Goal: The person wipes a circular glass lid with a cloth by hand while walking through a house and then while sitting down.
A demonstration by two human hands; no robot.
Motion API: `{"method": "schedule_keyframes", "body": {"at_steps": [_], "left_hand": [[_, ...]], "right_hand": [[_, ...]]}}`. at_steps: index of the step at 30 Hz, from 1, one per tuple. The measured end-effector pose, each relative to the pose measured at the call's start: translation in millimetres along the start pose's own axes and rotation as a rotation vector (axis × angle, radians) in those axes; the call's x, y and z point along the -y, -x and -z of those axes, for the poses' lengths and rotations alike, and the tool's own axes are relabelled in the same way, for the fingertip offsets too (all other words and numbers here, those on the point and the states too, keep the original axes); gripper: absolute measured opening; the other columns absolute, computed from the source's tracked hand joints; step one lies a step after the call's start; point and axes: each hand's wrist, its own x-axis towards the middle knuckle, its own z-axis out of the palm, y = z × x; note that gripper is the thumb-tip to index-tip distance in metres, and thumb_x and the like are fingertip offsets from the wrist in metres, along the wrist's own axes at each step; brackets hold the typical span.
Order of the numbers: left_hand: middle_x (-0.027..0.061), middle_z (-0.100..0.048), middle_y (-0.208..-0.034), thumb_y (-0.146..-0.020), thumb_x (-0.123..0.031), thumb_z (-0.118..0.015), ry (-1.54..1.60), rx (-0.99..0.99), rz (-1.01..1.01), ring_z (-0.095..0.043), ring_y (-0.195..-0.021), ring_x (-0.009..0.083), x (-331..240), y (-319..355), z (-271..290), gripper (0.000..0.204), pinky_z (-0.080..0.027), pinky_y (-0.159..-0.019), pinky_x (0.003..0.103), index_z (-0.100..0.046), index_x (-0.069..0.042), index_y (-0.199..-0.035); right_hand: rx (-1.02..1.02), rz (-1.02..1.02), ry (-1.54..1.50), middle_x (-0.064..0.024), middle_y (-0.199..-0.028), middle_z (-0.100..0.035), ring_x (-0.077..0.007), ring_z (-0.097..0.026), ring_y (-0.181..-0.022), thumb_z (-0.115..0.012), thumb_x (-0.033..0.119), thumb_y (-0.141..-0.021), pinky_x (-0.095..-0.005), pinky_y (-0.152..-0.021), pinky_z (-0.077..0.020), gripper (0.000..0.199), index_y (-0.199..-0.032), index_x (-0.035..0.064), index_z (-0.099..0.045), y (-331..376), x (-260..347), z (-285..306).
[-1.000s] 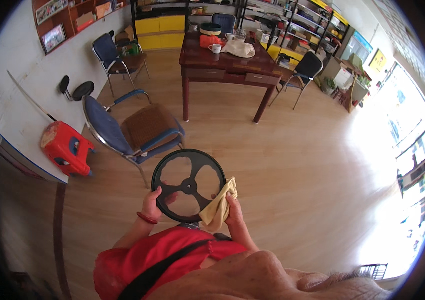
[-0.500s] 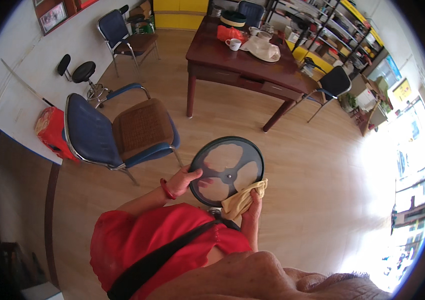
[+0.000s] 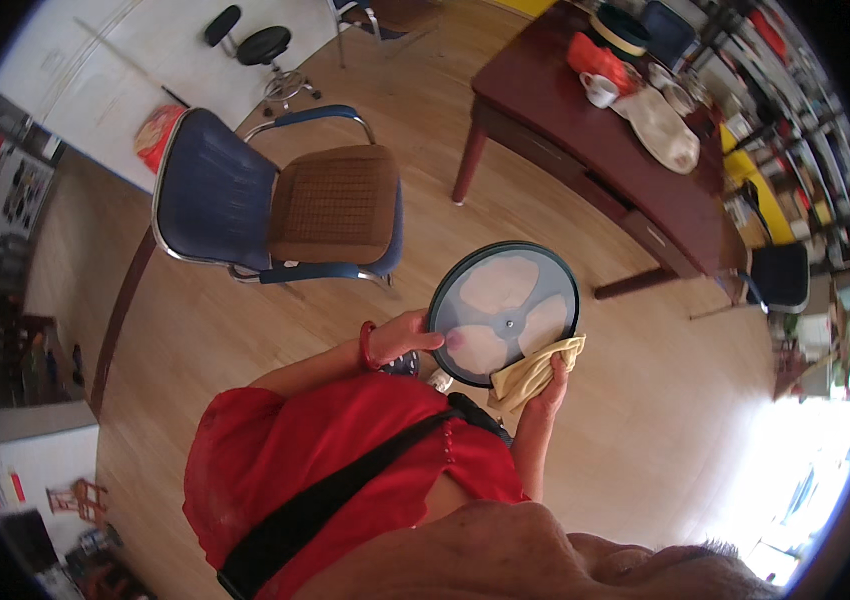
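In front of my body is a round disc (image 3: 505,300) with a dark green rim, a grey spoked pattern, clear-looking panes and a small stud at its centre. It is tilted toward me. My left hand (image 3: 405,337) grips its left edge, the thumb on the upper face; a pinkish fingertip shows through one pane. At the lower right rim, my right hand (image 3: 549,390) holds a folded yellow cloth (image 3: 535,374) against the disc. The right fingers are partly hidden by the cloth.
A blue chair with a brown seat (image 3: 333,200) stands left of the disc. Beyond, a dark red table (image 3: 565,115) bears a white mug (image 3: 600,90), a pale cloth (image 3: 660,130) and a green round box (image 3: 620,30). A black stool (image 3: 265,46) stands by the wall.
My view has turned left, so the table and chairs shift and tilt. The disc and both hands sit farther right and higher; fewer left fingers show through the panes. Both grips stay.
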Motion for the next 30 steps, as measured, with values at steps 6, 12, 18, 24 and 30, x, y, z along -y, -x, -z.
{"method": "schedule_keyframes", "body": {"at_steps": [6,12,18,24,30], "left_hand": [[0.0106,-0.056,-0.121,-0.091,-0.024,-0.059,0.145,-0.267,-0.065,-0.057,-0.106,0.0188,-19,-11,48,0.051,-0.048,-0.090,0.034,-0.037,-0.004,-0.132],[0.0191,-0.060,-0.116,-0.093,-0.024,-0.055,0.602,-0.452,-0.203,-0.060,-0.103,0.0272,-72,-55,125,0.038,-0.050,-0.088,0.038,-0.049,0.002,-0.121],[0.0200,-0.061,-0.114,-0.093,-0.024,-0.052,0.642,-0.600,-0.257,-0.060,-0.104,0.0307,-128,-93,194,0.040,-0.046,-0.092,0.043,-0.052,0.007,-0.119],[0.0177,-0.064,-0.107,-0.091,-0.020,-0.054,0.595,-0.627,-0.277,-0.064,-0.094,0.0279,-171,-143,239,0.036,-0.050,-0.087,0.042,-0.054,0.005,-0.117],[0.0135,-0.067,-0.101,-0.086,-0.019,-0.062,0.379,-0.660,-0.333,-0.066,-0.086,0.0224,-253,-213,266,0.032,-0.052,-0.079,0.036,-0.059,0.001,-0.111]], "right_hand": [[0.287,-0.081,0.140,-0.0067,-0.103,-0.060,-0.0230,-0.060,-0.093,-0.064,0.014,-0.078,-0.0387,-0.083,-0.0496,0.042,-0.117,0.0074,-0.052,-98,-3,-103],[0.400,-0.221,0.251,-0.0066,-0.101,-0.061,-0.0223,-0.061,-0.090,-0.059,0.005,-0.079,-0.0367,-0.081,-0.0513,0.037,-0.116,0.0070,-0.052,-155,-40,-225],[0.451,-0.172,0.321,-0.0077,-0.100,-0.061,-0.0235,-0.061,-0.088,-0.060,0.006,-0.081,-0.0383,-0.080,-0.0520,0.036,-0.116,0.0062,-0.051,-208,-53,-317],[0.452,-0.267,0.291,-0.0097,-0.106,-0.059,-0.0252,-0.060,-0.095,-0.057,0.001,-0.081,-0.0399,-0.084,-0.0510,0.040,-0.120,0.0062,-0.049,-275,-51,-355],[0.545,-0.312,0.174,-0.0086,-0.109,-0.058,-0.0257,-0.058,-0.099,-0.059,0.007,-0.083,-0.0416,-0.087,-0.0491,0.040,-0.122,0.0084,-0.048,-354,-41,-401]]}}
